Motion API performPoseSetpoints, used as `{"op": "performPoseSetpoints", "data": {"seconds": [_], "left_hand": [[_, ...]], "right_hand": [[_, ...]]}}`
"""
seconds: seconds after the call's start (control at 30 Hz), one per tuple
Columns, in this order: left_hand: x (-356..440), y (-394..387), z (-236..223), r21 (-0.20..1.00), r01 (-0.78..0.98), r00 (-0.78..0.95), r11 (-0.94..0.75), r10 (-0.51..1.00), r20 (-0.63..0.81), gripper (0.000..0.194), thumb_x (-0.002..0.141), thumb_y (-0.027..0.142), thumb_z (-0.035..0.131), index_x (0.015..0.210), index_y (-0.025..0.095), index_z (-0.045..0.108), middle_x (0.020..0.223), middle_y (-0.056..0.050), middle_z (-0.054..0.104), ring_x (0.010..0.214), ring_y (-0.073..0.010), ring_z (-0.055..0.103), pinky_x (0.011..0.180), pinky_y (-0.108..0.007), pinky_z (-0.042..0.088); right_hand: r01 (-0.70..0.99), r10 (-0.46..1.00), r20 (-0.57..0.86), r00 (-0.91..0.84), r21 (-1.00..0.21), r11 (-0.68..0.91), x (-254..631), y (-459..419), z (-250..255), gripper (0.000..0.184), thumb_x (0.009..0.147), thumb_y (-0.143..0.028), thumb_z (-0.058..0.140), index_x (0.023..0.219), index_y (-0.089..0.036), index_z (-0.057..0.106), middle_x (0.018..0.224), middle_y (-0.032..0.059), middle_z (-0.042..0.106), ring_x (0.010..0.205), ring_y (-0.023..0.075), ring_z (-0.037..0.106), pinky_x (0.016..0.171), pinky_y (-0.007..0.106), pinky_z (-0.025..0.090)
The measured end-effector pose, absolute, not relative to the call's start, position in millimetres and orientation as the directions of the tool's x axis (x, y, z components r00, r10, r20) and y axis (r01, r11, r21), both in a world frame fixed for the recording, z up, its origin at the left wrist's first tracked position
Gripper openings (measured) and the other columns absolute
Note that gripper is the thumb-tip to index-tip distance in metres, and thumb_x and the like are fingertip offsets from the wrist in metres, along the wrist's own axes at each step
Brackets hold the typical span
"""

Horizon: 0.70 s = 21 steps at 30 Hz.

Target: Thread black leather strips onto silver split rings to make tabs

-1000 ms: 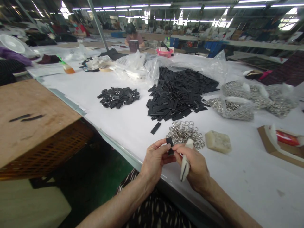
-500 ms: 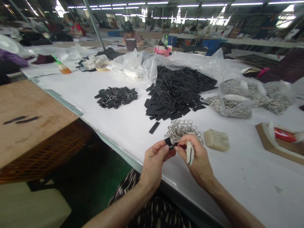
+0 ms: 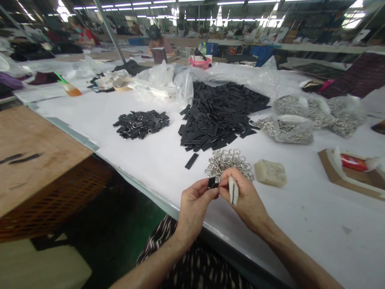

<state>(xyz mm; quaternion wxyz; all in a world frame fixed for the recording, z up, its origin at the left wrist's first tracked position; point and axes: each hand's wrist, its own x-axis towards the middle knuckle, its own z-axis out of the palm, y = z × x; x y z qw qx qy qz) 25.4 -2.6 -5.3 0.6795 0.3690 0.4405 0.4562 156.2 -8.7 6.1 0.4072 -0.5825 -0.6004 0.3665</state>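
Note:
My left hand (image 3: pixel 194 206) is closed, pinching a short black fabric strip (image 3: pixel 211 182) that stands up from its fingertips and looks folded. My right hand (image 3: pixel 245 198) is closed too; its thumb and index finger meet the strip's right end. Tucked in that hand is a small whitish piece (image 3: pixel 234 192) with a dark line along it. Whether a metal ring sits in the fold is hidden by the fingers. Just beyond my hands lies a heap of silver metal rings (image 3: pixel 227 162). One loose black strip (image 3: pixel 191 161) rests flat left of the rings.
Behind the rings spreads a large pile of black strips (image 3: pixel 222 112). Strips looped with rings form a smaller pile (image 3: pixel 141 123) at left. A yellowish block (image 3: pixel 270 173), a cardboard tray (image 3: pixel 333 172) and plastic bags of rings (image 3: pixel 288 129) are on the right. The table edge (image 3: pixel 135 185) runs diagonally.
The view has shifted slightly, moving the table things leftward. My right hand has drawn closer to my left, and the fingertips now meet around the black strip.

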Motion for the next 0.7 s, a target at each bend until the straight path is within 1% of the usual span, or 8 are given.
{"op": "performPoseSetpoints", "data": {"seconds": [0.1, 0.23, 0.37, 0.53, 0.6, 0.7], "left_hand": [[25.6, -2.9, -6.2, 0.895, -0.306, 0.156, 0.324, 0.945, -0.288, 0.012, 0.07, 0.019, 0.066, 0.082, 0.016, 0.068, 0.075, -0.003, 0.071, 0.071, -0.0145, 0.063, 0.074, -0.026, 0.05], [26.8, -2.8, -7.5, 0.89, -0.302, 0.142, 0.34, 0.94, -0.311, 0.01, 0.069, 0.019, 0.067, 0.078, 0.016, 0.068, 0.073, -0.002, 0.071, 0.068, -0.0139, 0.063, 0.072, -0.025, 0.05], [28.0, -2.4, -7.4, 0.899, -0.289, 0.146, 0.328, 0.944, -0.297, 0.008, 0.071, 0.02, 0.066, 0.077, 0.016, 0.068, 0.07, -0.002, 0.07, 0.067, -0.0134, 0.063, 0.074, -0.027, 0.051], [27.0, -1.1, -6.0, 0.907, -0.283, 0.178, 0.311, 0.947, -0.269, 0.009, 0.073, 0.019, 0.063, 0.079, 0.014, 0.068, 0.072, -0.003, 0.07, 0.066, -0.0138, 0.063, 0.075, -0.029, 0.051], [26.2, -0.8, -5.2, 0.91, -0.272, 0.195, 0.314, 0.944, -0.267, 0.011, 0.074, 0.02, 0.062, 0.08, 0.012, 0.068, 0.072, -0.005, 0.07, 0.067, -0.0144, 0.063, 0.074, -0.029, 0.051], [25.5, -1.4, -4.2, 0.912, -0.254, 0.201, 0.322, 0.94, -0.275, 0.015, 0.075, 0.021, 0.061, 0.083, 0.012, 0.069, 0.073, -0.006, 0.07, 0.066, -0.0148, 0.063, 0.072, -0.027, 0.051]], "right_hand": [[0.406, 0.998, 0.057, 0.029, -0.913, 0.04, 156.0, -8.7, 7.0, 0.015, 0.07, -0.011, 0.052, 0.078, -0.023, 0.045, 0.059, -0.0069, 0.049, 0.054, 0.0109, 0.044, 0.054, 0.022, 0.037], [0.417, 0.998, 0.05, 0.043, -0.909, 0.028, 156.0, -8.6, 8.9, 0.015, 0.069, -0.012, 0.052, 0.077, -0.023, 0.045, 0.06, -0.0061, 0.051, 0.055, 0.0116, 0.046, 0.053, 0.023, 0.037], [0.415, 0.999, 0.003, 0.054, -0.91, -0.02, 156.1, -8.2, 10.5, 0.016, 0.069, -0.011, 0.051, 0.078, -0.023, 0.045, 0.061, -0.0065, 0.053, 0.056, 0.0116, 0.048, 0.055, 0.023, 0.038], [0.414, 0.997, -0.028, 0.067, -0.909, -0.053, 158.0, -7.5, 9.6, 0.017, 0.068, -0.013, 0.054, 0.08, -0.023, 0.045, 0.062, -0.0064, 0.054, 0.057, 0.0123, 0.05, 0.058, 0.026, 0.04], [0.389, 0.998, -0.012, 0.054, -0.921, -0.032, 159.8, -6.9, 9.4, 0.018, 0.069, -0.014, 0.055, 0.081, -0.023, 0.045, 0.066, -0.0057, 0.055, 0.059, 0.0124, 0.051, 0.058, 0.026, 0.041], [0.354, 0.999, 0.03, 0.038, -0.935, 0.015, 161.5, -6.2, 10.0, 0.02, 0.069, -0.015, 0.057, 0.084, -0.023, 0.047, 0.078, -0.0027, 0.058, 0.067, 0.0135, 0.055, 0.06, 0.026, 0.043]]}}
